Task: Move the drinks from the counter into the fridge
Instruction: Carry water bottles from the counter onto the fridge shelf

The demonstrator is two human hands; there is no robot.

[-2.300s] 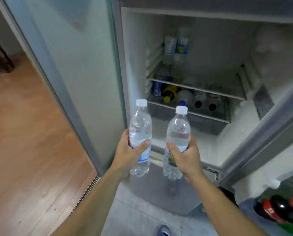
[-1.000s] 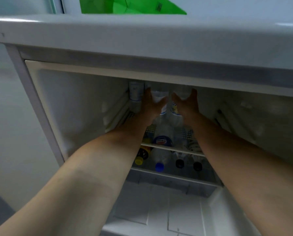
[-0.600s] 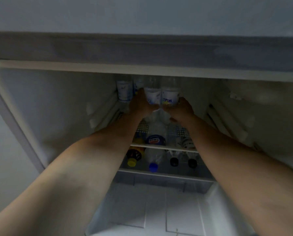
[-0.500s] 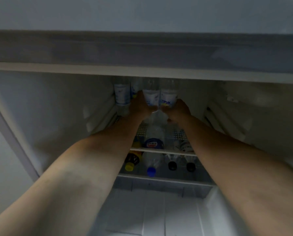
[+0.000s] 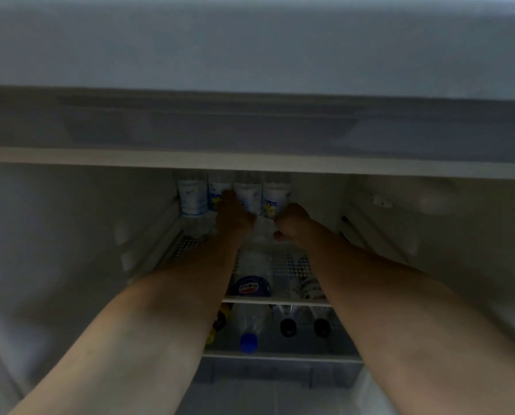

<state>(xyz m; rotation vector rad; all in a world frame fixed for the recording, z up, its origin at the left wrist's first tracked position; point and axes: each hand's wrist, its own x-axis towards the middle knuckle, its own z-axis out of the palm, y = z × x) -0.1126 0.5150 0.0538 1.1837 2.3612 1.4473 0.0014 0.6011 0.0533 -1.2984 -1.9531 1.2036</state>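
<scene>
Your left hand [image 5: 233, 215] wraps low around one clear plastic water bottle with a white label [image 5: 246, 196]; your right hand [image 5: 290, 224] curls at the base of its neighbour [image 5: 275, 200], grip unclear in the dimness. Both stand upright at the back of the perforated upper shelf [image 5: 187, 247], touching two more labelled bottles [image 5: 192, 197] to the left. Withdraw carelessly and a knuckle could topple the tight row forward.
</scene>
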